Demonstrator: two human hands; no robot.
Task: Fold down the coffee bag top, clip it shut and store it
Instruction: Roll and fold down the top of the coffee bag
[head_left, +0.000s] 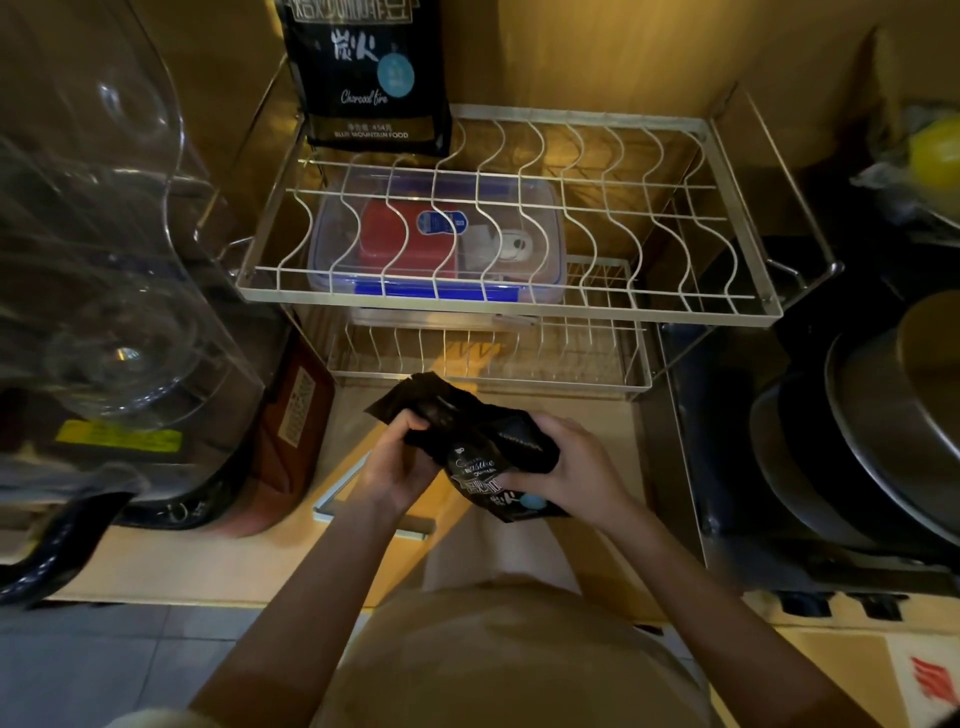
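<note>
We hold the black coffee bag (475, 447) in both hands, in the air just in front of the lower wire shelf (488, 358) and above the counter edge. Our left hand (397, 462) is curled tight around the bag's crumpled upper part, fingers closed over the folded-down top, whose corner sticks out beyond the knuckles. Our right hand (566, 467) grips the other side, fingers wrapped over the top fold and thumb pressed against the printed front.

On the upper wire rack (519, 218) a second, larger black coffee bag (369, 78) stands upright at the back left corner. Beneath the rack sits a clear plastic box with blue clasps (436, 244), closed, holding a red packet, a blue-labelled item and something white. To the right, stacked metal pans (872, 447) rest in a dark sink area.
</note>
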